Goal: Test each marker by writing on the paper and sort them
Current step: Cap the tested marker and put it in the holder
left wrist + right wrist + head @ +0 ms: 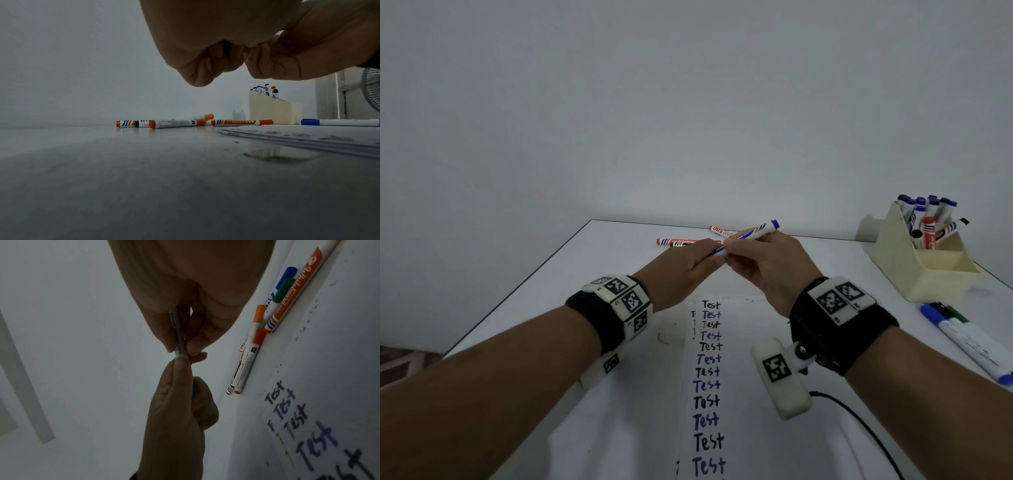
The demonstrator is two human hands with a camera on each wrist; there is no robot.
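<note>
- Both hands meet above the table (619,260), at the paper's (739,377) 12 o'clock end.
- The left hand (681,267) and right hand (767,263) each pinch one blue marker (751,234), its free end pointing to 2 o'clock.
- Red markers (678,242) lie at 12; the holder (917,263) stands at 2.

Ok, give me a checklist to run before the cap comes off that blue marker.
1. Marker held by both hands: ok.
2. Left hand on the cap end: ok; the cap itself is hidden.
3. Right hand grips the barrel: ok.
4. Paper lies under the hands: ok.
5. Free space on the paper beside the "Test" column: ok.
6. Ink works: cannot tell.
</note>
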